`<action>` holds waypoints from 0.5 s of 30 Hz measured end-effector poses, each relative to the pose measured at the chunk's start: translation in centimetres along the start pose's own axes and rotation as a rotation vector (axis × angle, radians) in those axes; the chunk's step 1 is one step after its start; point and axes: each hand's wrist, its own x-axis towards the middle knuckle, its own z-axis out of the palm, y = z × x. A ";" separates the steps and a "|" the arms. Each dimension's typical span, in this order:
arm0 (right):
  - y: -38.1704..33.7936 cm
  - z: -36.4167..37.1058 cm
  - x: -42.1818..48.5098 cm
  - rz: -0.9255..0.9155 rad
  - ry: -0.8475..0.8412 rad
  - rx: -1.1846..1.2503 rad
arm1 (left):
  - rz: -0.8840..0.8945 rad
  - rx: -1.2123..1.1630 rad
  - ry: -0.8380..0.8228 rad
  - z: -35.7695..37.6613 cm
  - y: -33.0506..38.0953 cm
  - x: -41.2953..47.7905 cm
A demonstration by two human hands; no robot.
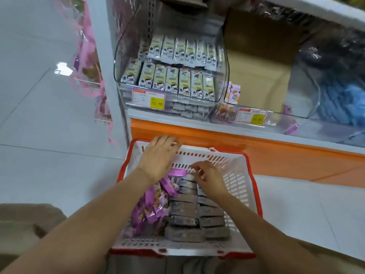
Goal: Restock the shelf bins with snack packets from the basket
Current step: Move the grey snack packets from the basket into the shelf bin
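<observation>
White plastic basket (237,186) w/ red rim sits near, in front of shelf (217,125).
L hand (161,155) lies flat, fingers straight, on far-left rim; R hand (209,179) curls over grey packets (183,212) in basket, grip can't tell. Purple packets (152,206) left of them. Clear bin (222,56) far, holding pale green packets (177,80).

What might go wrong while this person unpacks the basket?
The clear plastic bin already looks full of cream packets, so more may spill out. The grey packets sit in tight rows in the red-rimmed white plastic basket; the right hand tugging one might drag neighbours along or mix them with the loose purple packets.
</observation>
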 end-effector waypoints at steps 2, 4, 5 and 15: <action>2.6 2.1 -0.4 0.082 -0.119 -0.019 | -0.093 -0.026 -0.133 1.5 0.2 0.5; 4.7 4.2 -0.9 0.120 -0.231 -0.039 | -0.160 -0.033 -0.210 2.8 0.4 0.8; 5.6 5.0 -1.2 0.138 -0.284 -0.058 | -0.177 -0.031 -0.230 3.5 0.5 0.8; 9.2 9.8 -2.5 0.133 -0.557 -0.314 | -0.138 0.015 -0.116 7.6 -0.8 -0.1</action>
